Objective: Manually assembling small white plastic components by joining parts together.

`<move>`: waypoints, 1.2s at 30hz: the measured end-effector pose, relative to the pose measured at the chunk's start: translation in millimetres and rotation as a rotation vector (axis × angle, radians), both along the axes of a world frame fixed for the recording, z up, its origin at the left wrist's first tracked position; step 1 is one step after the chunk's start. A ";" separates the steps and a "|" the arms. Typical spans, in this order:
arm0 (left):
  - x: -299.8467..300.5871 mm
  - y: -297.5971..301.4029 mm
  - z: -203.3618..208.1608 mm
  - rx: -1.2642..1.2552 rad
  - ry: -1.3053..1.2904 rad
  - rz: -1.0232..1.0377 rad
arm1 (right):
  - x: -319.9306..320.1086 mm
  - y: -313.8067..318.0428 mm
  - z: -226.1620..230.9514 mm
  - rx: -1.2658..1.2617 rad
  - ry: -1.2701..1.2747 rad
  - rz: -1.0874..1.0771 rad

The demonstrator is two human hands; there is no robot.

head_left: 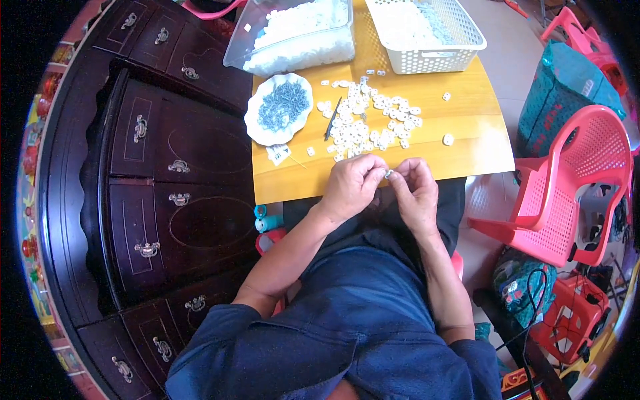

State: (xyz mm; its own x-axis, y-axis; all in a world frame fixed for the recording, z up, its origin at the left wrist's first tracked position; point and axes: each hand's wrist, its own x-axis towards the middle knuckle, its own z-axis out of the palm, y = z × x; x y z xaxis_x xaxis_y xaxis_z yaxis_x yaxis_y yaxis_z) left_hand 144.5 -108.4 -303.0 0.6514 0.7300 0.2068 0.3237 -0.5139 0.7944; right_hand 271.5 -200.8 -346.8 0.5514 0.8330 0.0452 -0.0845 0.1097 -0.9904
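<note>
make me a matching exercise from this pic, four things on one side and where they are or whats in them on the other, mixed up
Things
1. scalloped dish
2. perforated basket
3. pink armchair
4. small piece

Place or state
A. between the left hand and right hand
B. holds white pieces
C. right of the table
D. holds dark slender pieces

Pairs: 1-D, 2-B, 3-C, 4-A

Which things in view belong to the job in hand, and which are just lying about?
Likely in the job:
small piece pinched between left hand and right hand
loose white pieces on the table
thin dark pieces in the scalloped white dish
clear bin and perforated basket, both holding pale pieces

Apparently just lying about:
pink-red plastic armchair
teal bag
</note>
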 end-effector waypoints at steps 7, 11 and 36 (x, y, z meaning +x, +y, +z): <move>0.6 8.4 13.6 -0.285 -0.117 -0.002 | 8.1 -2.1 8.8 -0.007 0.135 0.030; 3.2 31.8 16.7 0.040 -0.006 0.006 | 14.9 -2.1 6.3 0.009 0.035 -0.013; 23.0 70.7 1.2 0.412 0.411 -0.058 | 24.1 -2.1 1.2 0.006 0.138 -0.022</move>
